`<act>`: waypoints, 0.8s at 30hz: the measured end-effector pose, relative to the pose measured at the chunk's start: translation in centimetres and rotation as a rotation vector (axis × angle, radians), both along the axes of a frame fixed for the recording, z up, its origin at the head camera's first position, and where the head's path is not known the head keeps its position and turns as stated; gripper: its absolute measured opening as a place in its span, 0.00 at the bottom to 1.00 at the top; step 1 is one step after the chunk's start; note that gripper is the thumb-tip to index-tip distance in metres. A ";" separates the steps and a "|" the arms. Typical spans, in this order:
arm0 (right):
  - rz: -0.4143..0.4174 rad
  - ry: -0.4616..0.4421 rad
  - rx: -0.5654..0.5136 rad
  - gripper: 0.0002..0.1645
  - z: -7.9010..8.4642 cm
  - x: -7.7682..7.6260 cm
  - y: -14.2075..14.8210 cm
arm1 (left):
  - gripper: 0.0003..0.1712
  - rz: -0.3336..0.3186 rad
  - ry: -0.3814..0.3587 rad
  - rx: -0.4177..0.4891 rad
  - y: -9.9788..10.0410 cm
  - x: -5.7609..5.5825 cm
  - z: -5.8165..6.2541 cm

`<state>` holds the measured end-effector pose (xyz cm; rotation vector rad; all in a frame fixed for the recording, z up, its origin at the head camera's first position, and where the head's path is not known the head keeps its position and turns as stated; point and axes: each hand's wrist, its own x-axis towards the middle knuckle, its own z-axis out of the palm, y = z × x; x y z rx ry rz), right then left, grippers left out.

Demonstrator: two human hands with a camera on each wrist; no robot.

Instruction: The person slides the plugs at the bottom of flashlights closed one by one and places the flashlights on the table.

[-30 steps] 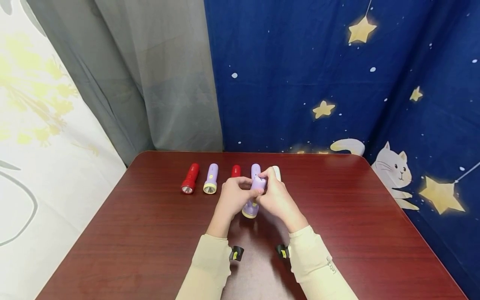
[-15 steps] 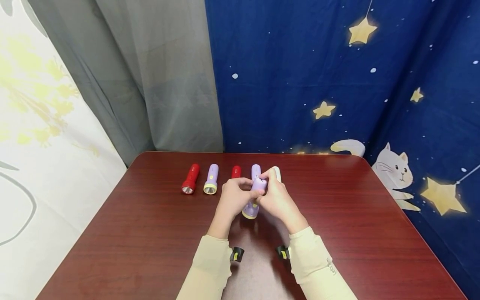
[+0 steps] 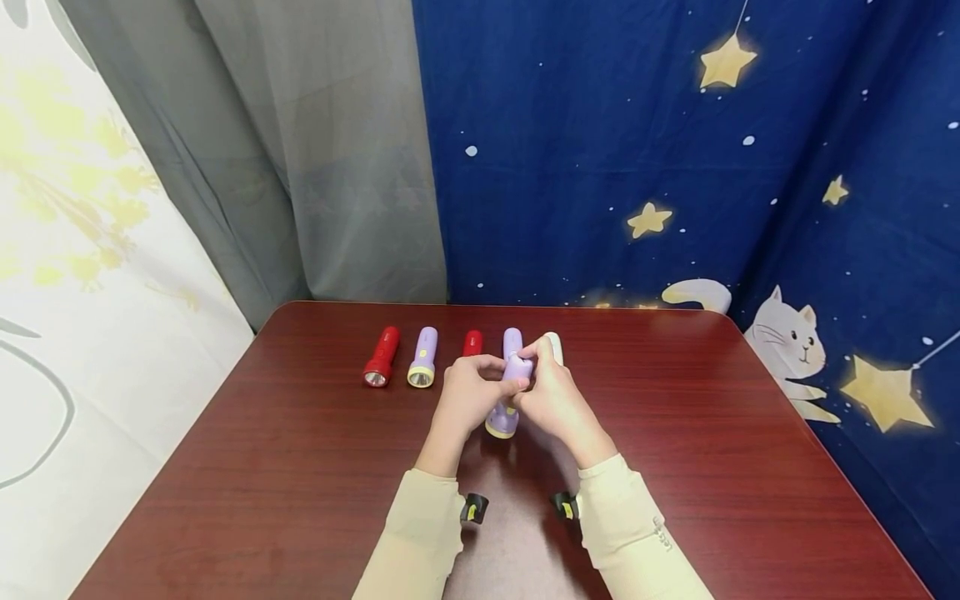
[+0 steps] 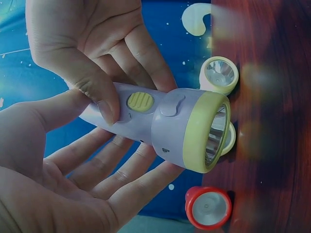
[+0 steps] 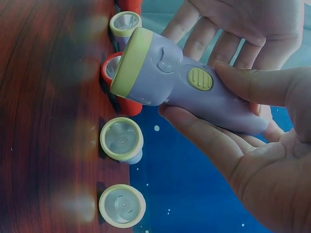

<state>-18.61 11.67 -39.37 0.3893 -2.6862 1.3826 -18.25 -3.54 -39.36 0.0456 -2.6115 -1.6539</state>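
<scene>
A light purple flashlight (image 3: 502, 422) with a pale yellow rim is held above the table between both hands. My left hand (image 3: 468, 396) grips its tail end from the left. My right hand (image 3: 557, 402) holds the body from the other side, its thumb lying beside the yellow switch (image 5: 200, 79). In the left wrist view the flashlight's head (image 4: 176, 124) points right, away from the palms, and the lens is partly seen. Fingers cover much of the tail.
Behind the hands, a row of flashlights lies on the dark red table (image 3: 262, 467): red (image 3: 382, 357), purple (image 3: 423, 357), another red (image 3: 472, 343), another purple (image 3: 512, 340) and a white one (image 3: 555, 345). Curtains hang past the far edge.
</scene>
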 end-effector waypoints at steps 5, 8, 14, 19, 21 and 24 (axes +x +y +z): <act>-0.004 -0.005 0.005 0.33 0.0 0.1 -0.1 | 0.22 -0.002 -0.001 0.005 0.0 0.0 0.0; -0.004 -0.004 0.005 0.33 0.0 0.1 0.0 | 0.23 -0.003 0.001 0.005 -0.1 0.0 0.0; -0.004 -0.005 -0.003 0.33 0.0 0.1 -0.1 | 0.23 -0.001 0.005 0.002 -0.1 0.0 -0.1; -0.012 0.004 0.009 0.33 0.0 0.2 -0.1 | 0.23 -0.003 0.015 0.001 0.0 0.1 -0.1; -0.017 0.008 0.014 0.33 0.0 0.2 -0.1 | 0.23 -0.005 0.022 0.001 0.0 0.1 -0.1; -0.021 0.005 0.012 0.33 0.1 0.2 -0.2 | 0.23 -0.005 0.027 0.004 0.0 0.1 -0.1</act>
